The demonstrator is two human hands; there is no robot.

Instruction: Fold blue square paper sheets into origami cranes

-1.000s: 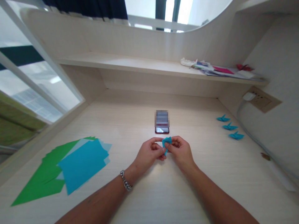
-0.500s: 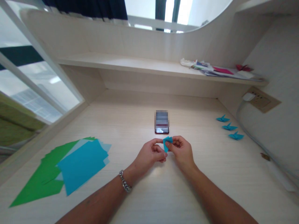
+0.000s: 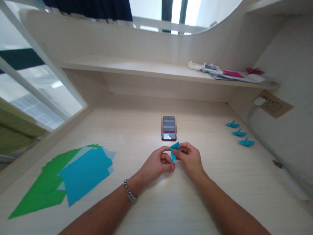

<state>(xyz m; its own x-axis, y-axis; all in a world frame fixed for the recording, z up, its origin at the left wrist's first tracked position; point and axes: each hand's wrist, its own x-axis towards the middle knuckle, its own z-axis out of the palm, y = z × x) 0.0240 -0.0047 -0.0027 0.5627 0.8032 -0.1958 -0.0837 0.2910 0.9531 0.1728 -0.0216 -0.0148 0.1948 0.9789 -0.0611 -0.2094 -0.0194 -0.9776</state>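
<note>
A small folded piece of blue origami paper (image 3: 174, 150), pointed at the bottom, is held up between my hands just in front of the phone. My right hand (image 3: 192, 159) pinches it from the right, thumb on its near face. On the other side, my left hand (image 3: 159, 163) has its index fingertip at the paper's upper left corner. Its thumb lies close to the lower tip, with the other fingers curled. Part of the paper is hidden by the right thumb.
A phone (image 3: 169, 128) lies beyond my hands. Blue paper sheets (image 3: 85, 174) overlap green sheets (image 3: 41, 192) at left. Three folded blue paper cranes (image 3: 240, 133) stand at right, near a white cable (image 3: 264, 143). Papers (image 3: 232, 73) lie on the shelf (image 3: 137, 68).
The folded paper has turned slightly, and its upper flaps now look like one flat face. My left thumb has moved a little down, away from the paper's lower tip.
</note>
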